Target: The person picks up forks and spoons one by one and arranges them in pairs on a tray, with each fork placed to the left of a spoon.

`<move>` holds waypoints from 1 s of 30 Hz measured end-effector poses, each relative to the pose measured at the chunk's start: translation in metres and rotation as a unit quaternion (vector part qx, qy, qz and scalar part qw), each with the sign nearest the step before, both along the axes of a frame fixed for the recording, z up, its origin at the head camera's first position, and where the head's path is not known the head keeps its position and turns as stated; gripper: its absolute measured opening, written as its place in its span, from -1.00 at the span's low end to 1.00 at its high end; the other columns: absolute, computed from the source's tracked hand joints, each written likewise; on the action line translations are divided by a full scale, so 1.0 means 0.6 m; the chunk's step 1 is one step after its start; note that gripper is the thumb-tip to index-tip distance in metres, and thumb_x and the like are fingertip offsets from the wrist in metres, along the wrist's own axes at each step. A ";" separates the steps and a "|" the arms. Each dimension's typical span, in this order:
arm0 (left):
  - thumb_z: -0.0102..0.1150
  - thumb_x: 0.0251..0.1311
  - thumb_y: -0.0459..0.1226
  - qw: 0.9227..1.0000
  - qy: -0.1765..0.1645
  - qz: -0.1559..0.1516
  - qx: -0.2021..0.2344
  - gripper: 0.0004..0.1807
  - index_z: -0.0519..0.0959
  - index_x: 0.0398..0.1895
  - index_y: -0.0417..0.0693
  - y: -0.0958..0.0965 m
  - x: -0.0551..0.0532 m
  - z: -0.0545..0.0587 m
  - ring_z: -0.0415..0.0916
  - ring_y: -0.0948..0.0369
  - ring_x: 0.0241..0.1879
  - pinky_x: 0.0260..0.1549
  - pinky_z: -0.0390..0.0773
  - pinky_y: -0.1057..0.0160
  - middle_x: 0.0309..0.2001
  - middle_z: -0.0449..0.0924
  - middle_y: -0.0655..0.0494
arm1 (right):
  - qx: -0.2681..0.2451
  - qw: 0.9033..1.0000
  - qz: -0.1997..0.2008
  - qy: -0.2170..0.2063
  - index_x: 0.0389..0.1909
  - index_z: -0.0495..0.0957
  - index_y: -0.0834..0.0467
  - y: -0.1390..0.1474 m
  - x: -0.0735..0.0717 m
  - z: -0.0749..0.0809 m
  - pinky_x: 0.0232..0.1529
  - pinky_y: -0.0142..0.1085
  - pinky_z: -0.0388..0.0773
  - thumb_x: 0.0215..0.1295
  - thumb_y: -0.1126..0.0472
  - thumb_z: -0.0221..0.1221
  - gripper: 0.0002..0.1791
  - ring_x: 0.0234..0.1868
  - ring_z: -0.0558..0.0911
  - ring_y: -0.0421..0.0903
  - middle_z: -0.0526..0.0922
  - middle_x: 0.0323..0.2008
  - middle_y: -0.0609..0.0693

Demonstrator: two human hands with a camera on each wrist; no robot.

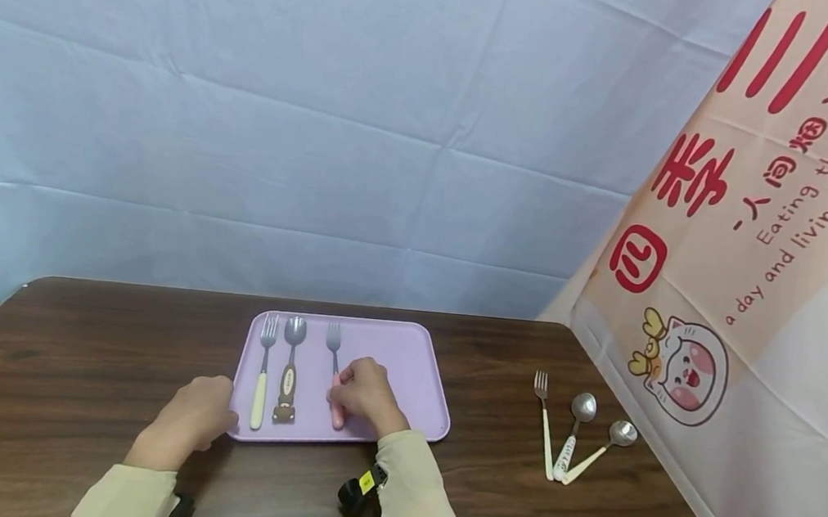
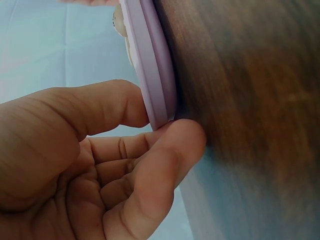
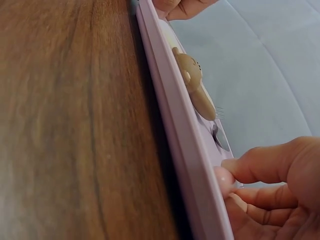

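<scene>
A lilac tray (image 1: 401,364) lies on the table with cutlery side by side on it. My left hand (image 1: 187,418) is at its near left corner; in the left wrist view, thumb and fingers pinch the tray's rim (image 2: 152,75). My right hand (image 1: 370,398) pinches the pink handle of a fork (image 1: 337,418), its tines pointing to the far side. In the right wrist view, the pink handle end (image 3: 224,180) sits between thumb and fingers. Left of it on the tray are a brown bear-handled spoon (image 1: 288,385) and a cream-handled fork (image 1: 259,397).
On the table's right side lie a white-handled fork (image 1: 544,426), a spoon with a patterned handle (image 1: 565,452) and a cream-handled spoon (image 1: 588,461), handle ends together. A pale cloth (image 1: 282,157) hangs behind the dark wood table (image 1: 81,344); a printed cloth (image 1: 688,332) borders the right.
</scene>
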State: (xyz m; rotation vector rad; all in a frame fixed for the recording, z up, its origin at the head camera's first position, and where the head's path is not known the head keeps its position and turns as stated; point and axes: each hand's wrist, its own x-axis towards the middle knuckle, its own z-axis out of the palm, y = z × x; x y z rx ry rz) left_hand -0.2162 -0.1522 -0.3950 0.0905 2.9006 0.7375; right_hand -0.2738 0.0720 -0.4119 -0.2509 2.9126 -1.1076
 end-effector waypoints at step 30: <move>0.05 -0.05 -0.46 1.000 0.014 -0.007 0.001 -0.93 0.41 -0.49 -0.36 -0.001 0.001 -0.001 0.38 0.18 -0.74 -0.76 0.39 0.29 -0.65 0.32 -0.03 | -0.017 0.999 -0.038 0.004 -0.64 0.55 0.20 -0.013 0.003 0.001 -0.37 -0.36 0.45 -0.13 0.27 0.39 -0.83 -0.57 0.48 -0.23 0.49 -0.76 -0.11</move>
